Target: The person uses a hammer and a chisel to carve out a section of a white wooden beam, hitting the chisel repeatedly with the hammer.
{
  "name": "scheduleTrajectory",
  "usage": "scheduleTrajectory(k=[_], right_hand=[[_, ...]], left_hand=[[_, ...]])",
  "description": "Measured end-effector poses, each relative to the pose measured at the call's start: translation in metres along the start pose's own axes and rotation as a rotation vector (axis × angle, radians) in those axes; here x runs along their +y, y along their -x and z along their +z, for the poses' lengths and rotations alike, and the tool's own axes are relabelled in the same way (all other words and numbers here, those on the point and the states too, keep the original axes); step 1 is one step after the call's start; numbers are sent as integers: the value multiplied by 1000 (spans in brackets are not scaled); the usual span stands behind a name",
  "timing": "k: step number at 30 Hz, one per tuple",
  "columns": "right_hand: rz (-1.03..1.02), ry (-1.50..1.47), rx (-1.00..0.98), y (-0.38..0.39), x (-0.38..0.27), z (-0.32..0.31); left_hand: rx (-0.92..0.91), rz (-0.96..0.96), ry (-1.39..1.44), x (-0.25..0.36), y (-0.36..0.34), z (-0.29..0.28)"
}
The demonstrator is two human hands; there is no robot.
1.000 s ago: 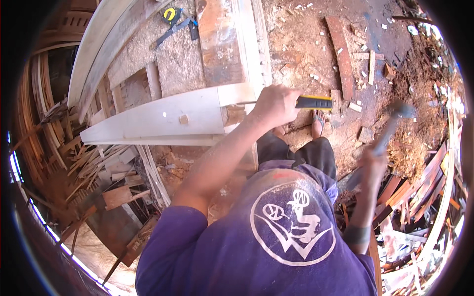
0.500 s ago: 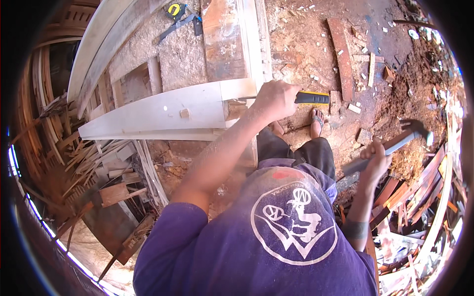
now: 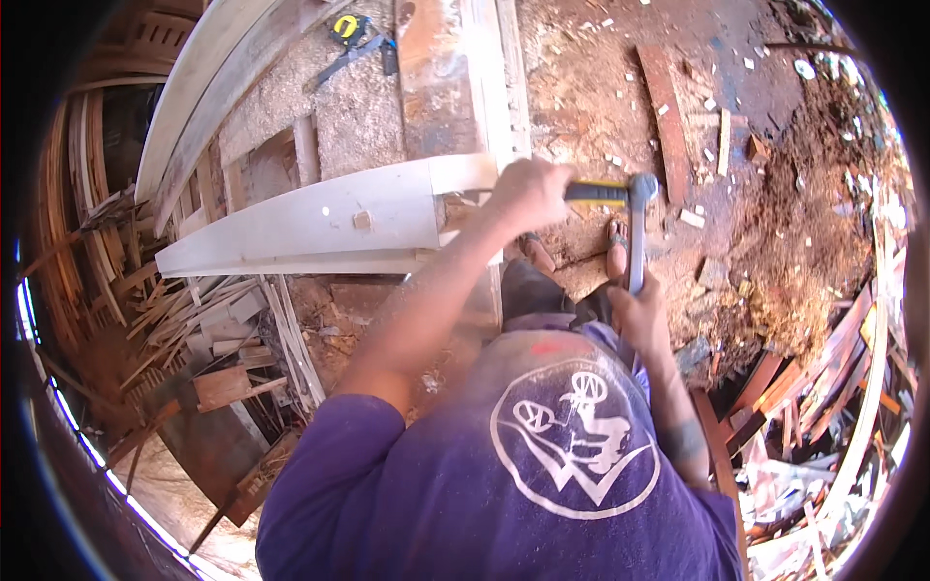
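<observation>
My left hand point(image 3: 531, 197) is closed around a chisel with a black and yellow handle point(image 3: 593, 192), held nearly level at the right end of a pale wooden board point(image 3: 383, 221). The hand hides most of its blade. The head of a claw hammer point(image 3: 637, 232) is at the butt of the chisel handle; whether they touch I cannot tell. Wrapped round the hammer's shaft is my right hand point(image 3: 641, 315), in front of my body. On the board's face lies a small wood block point(image 3: 362, 221).
A yellow and black tape measure point(image 3: 346, 29) and a dark try square point(image 3: 354, 60) lie on the sawdust-covered bench. Long curved boards point(image 3: 199, 107) rest at the left. Offcuts are piled at lower left and right, and a reddish plank point(image 3: 663, 121) lies on the littered ground.
My right hand has swung the hammer leftward, from out at the right to the end of the chisel handle. The left hand and chisel have stayed nearly in place.
</observation>
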State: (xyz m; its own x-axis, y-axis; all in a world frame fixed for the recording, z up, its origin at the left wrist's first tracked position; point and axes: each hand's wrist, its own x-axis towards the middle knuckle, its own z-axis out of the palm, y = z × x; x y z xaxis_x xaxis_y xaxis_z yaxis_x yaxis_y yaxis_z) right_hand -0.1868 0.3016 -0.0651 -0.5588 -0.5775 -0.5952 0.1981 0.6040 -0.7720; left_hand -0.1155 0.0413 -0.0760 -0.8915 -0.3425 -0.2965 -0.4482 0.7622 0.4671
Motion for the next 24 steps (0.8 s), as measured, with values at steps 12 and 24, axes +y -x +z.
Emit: scheduleTrajectory(k=[12, 24], right_hand=[[204, -276, 269, -3, 26, -95], [247, -381, 248, -8, 18, -82]], left_hand=[[28, 275, 41, 4, 106, -12], [-4, 178, -38, 52, 24, -2]])
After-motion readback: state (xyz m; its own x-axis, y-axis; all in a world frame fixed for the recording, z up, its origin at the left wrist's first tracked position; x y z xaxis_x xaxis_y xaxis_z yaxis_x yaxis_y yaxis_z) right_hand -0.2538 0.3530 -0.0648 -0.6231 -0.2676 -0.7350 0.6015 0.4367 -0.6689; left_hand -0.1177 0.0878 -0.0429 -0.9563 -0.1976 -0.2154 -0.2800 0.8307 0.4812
